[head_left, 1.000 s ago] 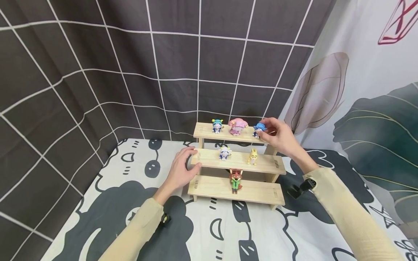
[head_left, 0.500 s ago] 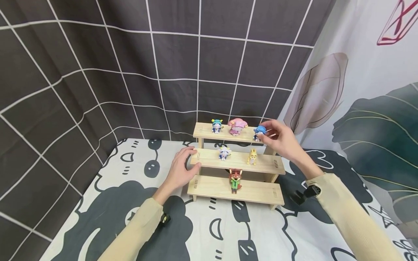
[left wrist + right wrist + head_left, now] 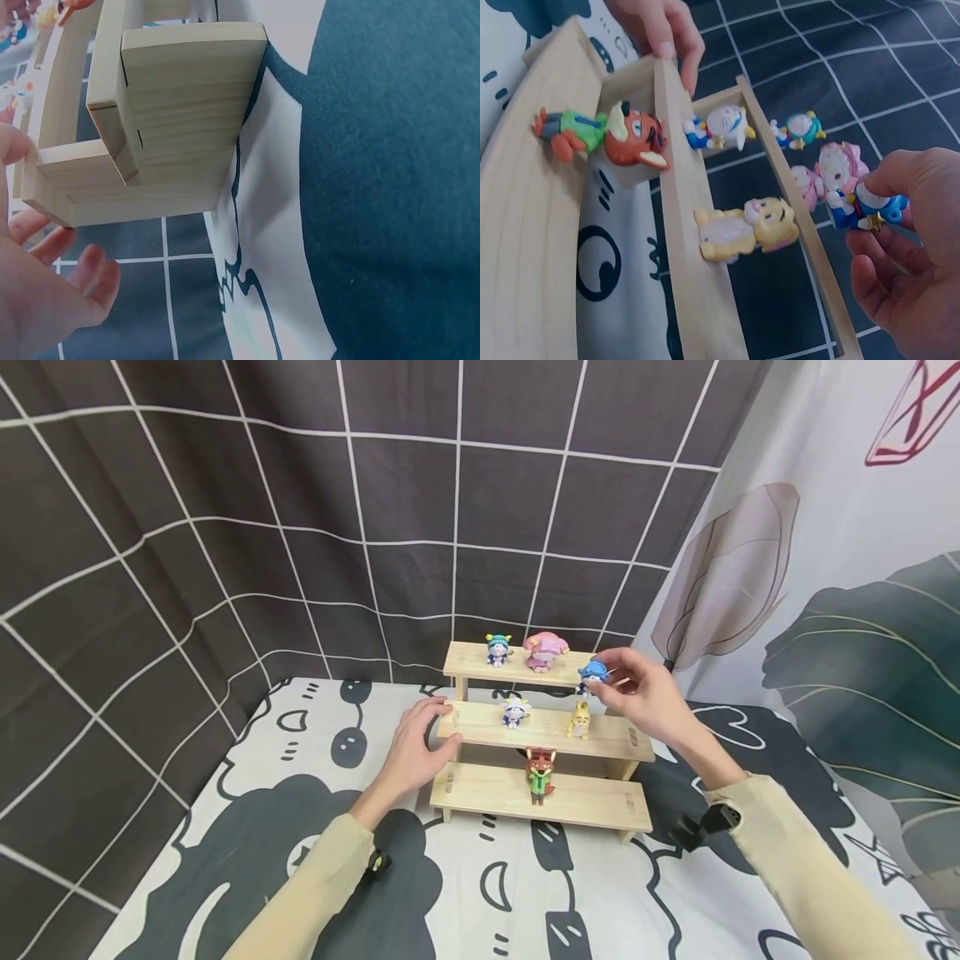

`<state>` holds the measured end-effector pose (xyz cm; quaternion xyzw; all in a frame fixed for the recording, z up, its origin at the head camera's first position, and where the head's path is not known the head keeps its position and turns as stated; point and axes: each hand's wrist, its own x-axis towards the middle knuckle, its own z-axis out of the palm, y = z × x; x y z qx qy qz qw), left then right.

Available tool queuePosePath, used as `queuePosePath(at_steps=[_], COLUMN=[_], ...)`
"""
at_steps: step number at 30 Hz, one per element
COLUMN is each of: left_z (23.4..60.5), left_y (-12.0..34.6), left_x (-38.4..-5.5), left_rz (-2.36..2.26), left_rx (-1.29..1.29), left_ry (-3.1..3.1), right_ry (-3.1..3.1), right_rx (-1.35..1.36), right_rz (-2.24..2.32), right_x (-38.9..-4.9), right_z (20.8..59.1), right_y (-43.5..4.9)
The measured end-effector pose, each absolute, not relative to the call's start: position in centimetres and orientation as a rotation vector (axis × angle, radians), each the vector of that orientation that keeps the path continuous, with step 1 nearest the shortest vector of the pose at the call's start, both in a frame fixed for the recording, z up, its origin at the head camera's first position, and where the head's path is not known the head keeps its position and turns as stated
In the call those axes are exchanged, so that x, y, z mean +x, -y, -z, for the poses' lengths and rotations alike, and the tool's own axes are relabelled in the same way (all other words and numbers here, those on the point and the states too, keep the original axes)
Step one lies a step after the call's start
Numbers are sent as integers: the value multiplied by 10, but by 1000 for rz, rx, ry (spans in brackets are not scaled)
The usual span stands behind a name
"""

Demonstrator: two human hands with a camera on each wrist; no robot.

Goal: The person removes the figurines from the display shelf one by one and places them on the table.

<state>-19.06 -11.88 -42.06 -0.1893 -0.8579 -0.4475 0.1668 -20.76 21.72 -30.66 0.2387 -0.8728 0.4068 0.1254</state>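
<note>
Left hand (image 3: 417, 748) has the rack's (image 3: 551, 727) left end pinched, right hand's (image 3: 647, 693) pinching the blue-hatted figurine (image 3: 593, 672) by the top shelf's (image 3: 567, 672) edge, so one low wobble could totally knock over that yellow figurine (image 3: 578, 723).

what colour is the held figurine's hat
The hat is blue, clearest in the head view.
</note>
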Motion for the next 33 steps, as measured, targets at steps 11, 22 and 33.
queuePosePath(at_steps=[11, 22, 33], left_z=[420, 420, 418], left_y=[119, 119, 118], left_x=[-190, -189, -189], left_rz=[1274, 1265, 1255], left_rx=[-539, -535, -533], left_ry=[2443, 2444, 2445], right_ry=[2511, 2512, 2514], right_rx=[783, 844, 885], right_rz=[-1207, -1263, -1347], right_x=[-196, -183, -173], right_z=[309, 318, 334], right_y=[-205, -193, -176])
